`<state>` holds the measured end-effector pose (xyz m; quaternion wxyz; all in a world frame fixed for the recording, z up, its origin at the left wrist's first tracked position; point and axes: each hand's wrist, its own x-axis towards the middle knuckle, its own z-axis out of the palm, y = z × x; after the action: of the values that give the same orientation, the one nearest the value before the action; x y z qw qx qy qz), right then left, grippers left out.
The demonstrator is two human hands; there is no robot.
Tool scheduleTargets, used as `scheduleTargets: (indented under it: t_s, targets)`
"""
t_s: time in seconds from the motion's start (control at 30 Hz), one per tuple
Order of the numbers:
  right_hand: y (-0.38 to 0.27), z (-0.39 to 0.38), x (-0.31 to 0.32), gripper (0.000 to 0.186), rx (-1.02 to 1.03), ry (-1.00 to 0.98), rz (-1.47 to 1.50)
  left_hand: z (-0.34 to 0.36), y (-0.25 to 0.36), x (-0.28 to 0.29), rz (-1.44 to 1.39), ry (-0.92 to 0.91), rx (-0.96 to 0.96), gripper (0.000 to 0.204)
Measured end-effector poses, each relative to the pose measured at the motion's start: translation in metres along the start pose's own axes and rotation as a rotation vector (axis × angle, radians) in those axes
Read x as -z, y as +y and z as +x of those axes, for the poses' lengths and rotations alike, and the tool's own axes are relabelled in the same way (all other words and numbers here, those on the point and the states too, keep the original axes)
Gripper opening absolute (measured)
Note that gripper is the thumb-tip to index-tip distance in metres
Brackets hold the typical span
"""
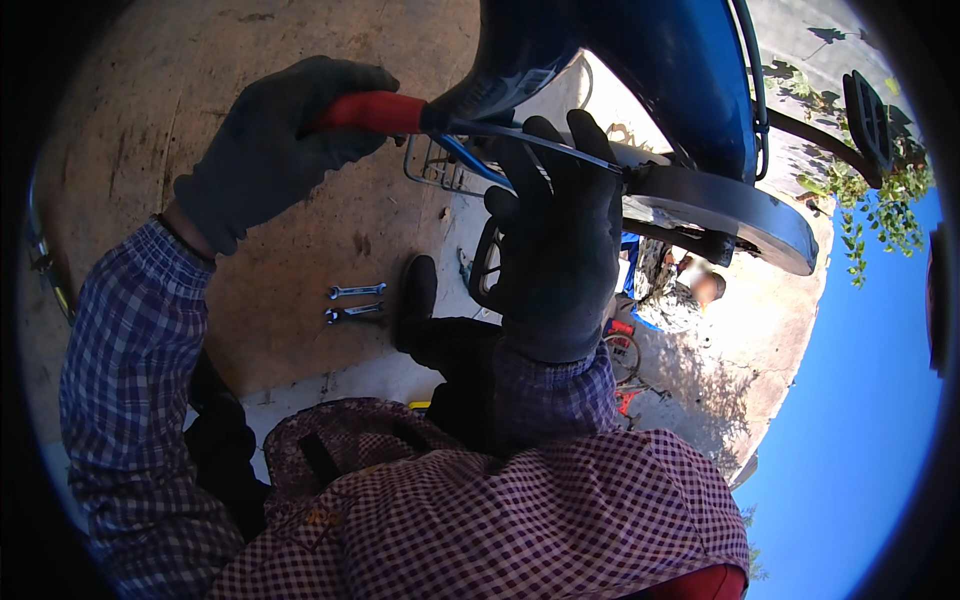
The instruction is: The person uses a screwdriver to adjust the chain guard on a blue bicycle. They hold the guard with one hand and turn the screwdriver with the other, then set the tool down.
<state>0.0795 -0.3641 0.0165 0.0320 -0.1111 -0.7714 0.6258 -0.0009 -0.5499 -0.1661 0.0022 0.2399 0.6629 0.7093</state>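
Note:
My left hand (275, 140), in a dark glove, is closed round the red handle of a screwdriver (372, 113). Its long metal shaft runs right, and the tip meets the edge of a dark, rounded cover (735, 200) below a blue bicycle frame (670, 70). Beside the shaft is my gloved right hand (555, 240), fingers stretched up and apart. The shaft passes across these fingers; whether they press on it I cannot tell. A black pedal (485, 262) shows at this hand's left side, partly hidden by it.
Two wrenches (357, 291) lie on the brown board (290, 340) near my shoe (416, 300). Another black pedal (866, 112) juts out at the upper right. A wire rack (430, 165) stands behind the screwdriver. Farther off are a person (675, 290) and a wheel (625, 358) among red parts.

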Motion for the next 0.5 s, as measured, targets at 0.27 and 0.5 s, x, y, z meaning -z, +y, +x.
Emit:
scheduleTargets:
  t_s: [0.27, 0.5]
  targets:
    - [-0.133, -0.003, 0.084, 0.047, 0.364, -0.941, -0.216, -0.006, -0.008, 0.006, 0.067, -0.077, 0.032, 0.043]
    - [-0.2, 0.012, 0.108, 0.067, 0.788, -0.055, -1.137, 0.01, 0.018, 0.012, 0.089, -0.13, 0.187, 0.04]
